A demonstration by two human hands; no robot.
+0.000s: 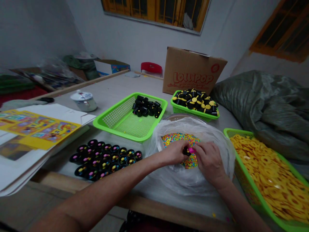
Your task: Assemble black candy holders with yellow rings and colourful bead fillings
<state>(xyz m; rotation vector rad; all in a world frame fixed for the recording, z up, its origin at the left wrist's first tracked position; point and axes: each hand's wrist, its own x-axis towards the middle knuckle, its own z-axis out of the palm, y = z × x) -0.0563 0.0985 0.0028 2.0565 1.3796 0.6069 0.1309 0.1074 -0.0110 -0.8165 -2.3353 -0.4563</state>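
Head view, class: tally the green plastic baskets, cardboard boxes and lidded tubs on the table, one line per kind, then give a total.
Green plastic baskets: 3
Cardboard box: 1
Lidded tub: 1
Total: 5

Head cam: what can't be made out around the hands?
All in the head view:
Black tube: mostly hidden by the left hand.
Pink piece: partly hidden by the right hand; too small to identify.
Container: hidden by the plastic bag.
Green basket: cut off by the right edge.

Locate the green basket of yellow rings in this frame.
In the head view, the green basket sits at the far right, right of the person's right hand and the plastic-lined bowl, in front of a grey-green sack.
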